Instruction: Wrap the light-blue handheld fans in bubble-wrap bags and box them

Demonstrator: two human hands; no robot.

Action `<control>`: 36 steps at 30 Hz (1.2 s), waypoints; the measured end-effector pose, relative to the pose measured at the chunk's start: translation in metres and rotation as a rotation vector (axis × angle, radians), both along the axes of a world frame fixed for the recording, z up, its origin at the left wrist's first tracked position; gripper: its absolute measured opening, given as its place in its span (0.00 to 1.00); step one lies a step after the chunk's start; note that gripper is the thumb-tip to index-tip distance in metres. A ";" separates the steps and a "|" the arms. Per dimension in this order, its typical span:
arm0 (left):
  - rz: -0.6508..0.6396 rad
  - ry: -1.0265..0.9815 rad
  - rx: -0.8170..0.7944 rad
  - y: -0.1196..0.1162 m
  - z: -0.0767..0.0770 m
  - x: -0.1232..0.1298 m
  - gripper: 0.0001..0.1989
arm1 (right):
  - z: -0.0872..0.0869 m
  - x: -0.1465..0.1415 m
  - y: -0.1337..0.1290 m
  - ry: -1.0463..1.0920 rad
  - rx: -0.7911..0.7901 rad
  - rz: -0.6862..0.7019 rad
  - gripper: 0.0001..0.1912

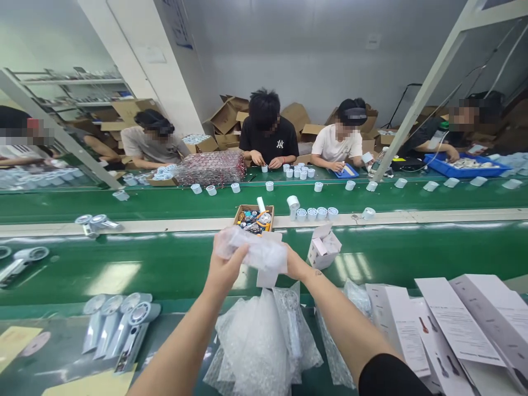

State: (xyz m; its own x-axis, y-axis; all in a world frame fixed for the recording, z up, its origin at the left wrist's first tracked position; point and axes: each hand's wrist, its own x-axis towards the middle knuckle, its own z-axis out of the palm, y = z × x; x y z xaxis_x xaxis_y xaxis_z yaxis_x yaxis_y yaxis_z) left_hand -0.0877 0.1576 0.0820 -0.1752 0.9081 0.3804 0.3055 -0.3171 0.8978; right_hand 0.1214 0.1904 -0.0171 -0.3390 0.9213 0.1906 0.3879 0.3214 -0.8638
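Note:
My left hand (225, 267) is closed around one end of a bubble-wrapped bundle (251, 247), its thumb lying along the near side. My right hand (295, 263) grips a white carton (267, 278) with its flaps out, against the bundle's other end; most of its fingers are hidden behind. What the wrap contains is too blurred to make out. Below my hands lies a pile of bubble-wrap bags (251, 341), with a bagged pale-blue device (292, 324) at its right side. An open white box (324, 250) with wrapped contents stands just beyond my right hand.
Pale-blue handheld devices (109, 324) lie at left. Flattened printed cartons (457, 324) fill the right. A cardboard tray of tools (254, 217) and round white parts (317, 213) sit on the divider between green belts (144, 256). Several co-workers sit across the far belt.

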 end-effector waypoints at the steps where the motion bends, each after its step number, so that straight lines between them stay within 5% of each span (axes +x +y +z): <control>1: 0.028 -0.009 -0.019 0.011 -0.008 0.000 0.24 | -0.004 -0.001 -0.001 -0.001 -0.011 0.006 0.40; 4: 0.081 0.218 -0.033 0.025 -0.030 -0.001 0.21 | -0.013 -0.008 -0.003 -0.025 -0.032 -0.006 0.37; 7: 0.073 0.584 -0.090 0.018 -0.035 0.001 0.19 | -0.018 -0.020 -0.007 -0.042 -0.025 -0.022 0.31; 11: -0.155 0.996 -0.431 0.006 -0.023 0.023 0.19 | -0.018 -0.036 -0.012 -0.068 -0.008 -0.030 0.35; 14: -0.305 1.229 -0.365 -0.001 -0.023 0.038 0.24 | -0.011 -0.035 -0.009 -0.115 -0.008 -0.022 0.37; 17: -0.330 1.415 -0.123 -0.002 -0.040 0.043 0.27 | 0.015 -0.016 -0.001 -0.201 -0.008 0.012 0.38; 20: -0.335 1.426 -0.109 0.010 -0.058 0.042 0.21 | 0.058 0.031 -0.007 -0.309 0.014 0.076 0.36; 24: -0.206 1.386 -0.044 0.013 -0.058 0.049 0.17 | 0.100 0.121 -0.080 -0.455 0.057 0.102 0.37; 26: -0.214 1.357 0.029 -0.004 -0.056 0.059 0.14 | 0.093 0.156 -0.138 -0.652 0.240 0.050 0.30; 30: -0.898 1.351 0.098 -0.062 -0.079 0.089 0.11 | 0.037 0.189 -0.227 -0.925 0.471 0.280 0.14; 33: -1.129 1.354 0.123 -0.092 -0.110 0.107 0.16 | 0.005 0.195 -0.242 -1.109 0.501 0.351 0.11; 36: -1.247 1.377 0.148 -0.093 -0.129 0.114 0.19 | 0.013 0.194 -0.233 -1.156 0.498 0.376 0.12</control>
